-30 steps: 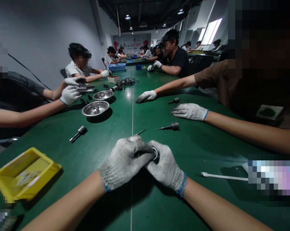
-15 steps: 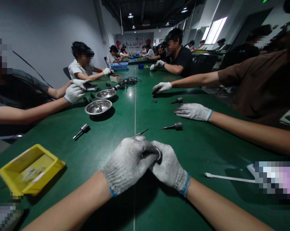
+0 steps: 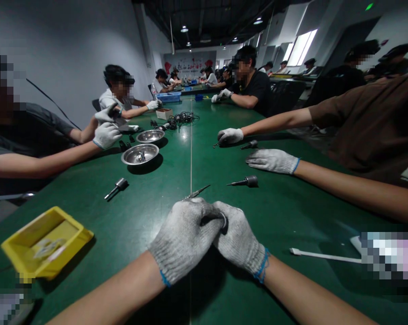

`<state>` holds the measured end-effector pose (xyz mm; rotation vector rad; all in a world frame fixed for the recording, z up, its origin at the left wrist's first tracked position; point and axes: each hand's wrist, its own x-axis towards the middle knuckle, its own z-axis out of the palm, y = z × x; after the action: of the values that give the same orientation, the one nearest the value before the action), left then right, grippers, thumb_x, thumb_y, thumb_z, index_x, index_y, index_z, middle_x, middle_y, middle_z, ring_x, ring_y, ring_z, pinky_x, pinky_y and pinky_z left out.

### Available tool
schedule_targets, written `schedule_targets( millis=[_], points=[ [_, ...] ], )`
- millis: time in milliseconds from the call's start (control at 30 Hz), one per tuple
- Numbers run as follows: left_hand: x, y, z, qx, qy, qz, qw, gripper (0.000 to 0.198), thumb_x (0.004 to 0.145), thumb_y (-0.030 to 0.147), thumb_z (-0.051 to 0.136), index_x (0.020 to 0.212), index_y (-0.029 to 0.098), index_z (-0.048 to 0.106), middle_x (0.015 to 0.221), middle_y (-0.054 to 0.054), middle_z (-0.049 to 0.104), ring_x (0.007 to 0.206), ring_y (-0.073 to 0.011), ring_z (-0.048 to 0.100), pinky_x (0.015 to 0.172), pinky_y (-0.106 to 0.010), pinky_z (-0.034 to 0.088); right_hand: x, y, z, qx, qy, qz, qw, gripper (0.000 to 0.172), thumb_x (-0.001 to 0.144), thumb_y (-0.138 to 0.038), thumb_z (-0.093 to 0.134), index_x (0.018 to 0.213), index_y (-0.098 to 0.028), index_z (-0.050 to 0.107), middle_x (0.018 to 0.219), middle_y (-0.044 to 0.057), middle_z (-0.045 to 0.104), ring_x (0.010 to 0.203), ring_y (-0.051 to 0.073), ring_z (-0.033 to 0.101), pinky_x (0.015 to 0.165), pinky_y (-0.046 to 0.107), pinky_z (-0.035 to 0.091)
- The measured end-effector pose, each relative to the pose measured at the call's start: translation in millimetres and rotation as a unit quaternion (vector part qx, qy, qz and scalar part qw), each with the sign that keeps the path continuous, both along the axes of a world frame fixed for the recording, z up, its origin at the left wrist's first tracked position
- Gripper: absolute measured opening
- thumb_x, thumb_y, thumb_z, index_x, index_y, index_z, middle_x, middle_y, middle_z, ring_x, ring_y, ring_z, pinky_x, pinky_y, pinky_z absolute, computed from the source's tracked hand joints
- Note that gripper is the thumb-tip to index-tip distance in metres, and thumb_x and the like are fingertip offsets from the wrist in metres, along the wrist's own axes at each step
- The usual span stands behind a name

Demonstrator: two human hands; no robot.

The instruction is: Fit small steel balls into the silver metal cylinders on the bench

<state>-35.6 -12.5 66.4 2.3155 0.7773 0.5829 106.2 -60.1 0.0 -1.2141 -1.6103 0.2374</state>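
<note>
Working a small silver ring-edged piece [image 3: 225,220], you pinch it between your white-gloved left hand [image 3: 187,237] and right hand [image 3: 239,239], toward the near edge of the green table [image 3: 153,180], probably needing a steady grip next.

Grey-white gloves [image 3: 183,241], green tabletop [image 3: 139,216]
Blue trims the cuffs [image 3: 262,266]; I see a yellow tray [image 3: 57,259], silvery bowls [image 3: 131,158] and a white cable [image 3: 326,256].
</note>
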Motion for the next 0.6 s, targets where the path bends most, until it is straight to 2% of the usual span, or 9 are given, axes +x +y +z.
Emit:
schedule_targets(
  millis=[133,267,433,600],
  points=[
    [-2.2,2.3,-2.1,0.035,0.001,-0.023,0.999,0.02,0.084,0.009,0.066,0.085,0.02,0.081,0.087,-0.003,0.079,0.079,-0.0194,0.072,0.077,-0.03,0.055,-0.7,0.4,-3.4,0.016,-0.016,-0.012,1.0,0.008,0.078,-0.019,0.058,0.073,-0.024,0.054,0.068,0.004,0.067,0.062,0.02,0.066,0.059,0.029,0.047],
    [-1.8,1.4,-2.4,0.027,-0.003,-0.023,0.999,0.017,0.086,0.011,0.067,0.087,0.02,0.082,0.088,-0.003,0.079,0.08,-0.0191,0.072,0.079,-0.03,0.055,-1.4,1.1,-6.3,0.024,-0.022,-0.016,0.999,0.006,0.078,-0.02,0.057,0.073,-0.023,0.054,0.068,0.004,0.066,0.061,0.021,0.065,0.058,0.03,0.047],
    [2.5,-2.6,-2.9,-0.003,0.019,0.06,0.998,0.016,0.086,0.015,0.067,0.081,0.022,0.08,0.084,-0.003,0.078,0.079,-0.0201,0.07,0.076,-0.033,0.053,-2.3,1.9,-5.0,0.016,-0.012,-0.016,1.0,0.005,0.078,-0.018,0.057,0.075,-0.022,0.056,0.07,0.005,0.067,0.063,0.021,0.066,0.059,0.029,0.047],
    [3.9,2.4,-10.4,-0.095,-0.014,0.116,0.989,0.009,0.077,0.017,0.072,0.069,0.021,0.068,0.072,0.001,0.07,0.068,-0.0162,0.064,0.065,-0.028,0.048,-3.1,1.9,-4.2,0.008,0.0,-0.01,1.0,0.008,0.075,-0.014,0.057,0.075,-0.022,0.058,0.071,0.004,0.067,0.065,0.02,0.067,0.06,0.028,0.048]
  ],
)
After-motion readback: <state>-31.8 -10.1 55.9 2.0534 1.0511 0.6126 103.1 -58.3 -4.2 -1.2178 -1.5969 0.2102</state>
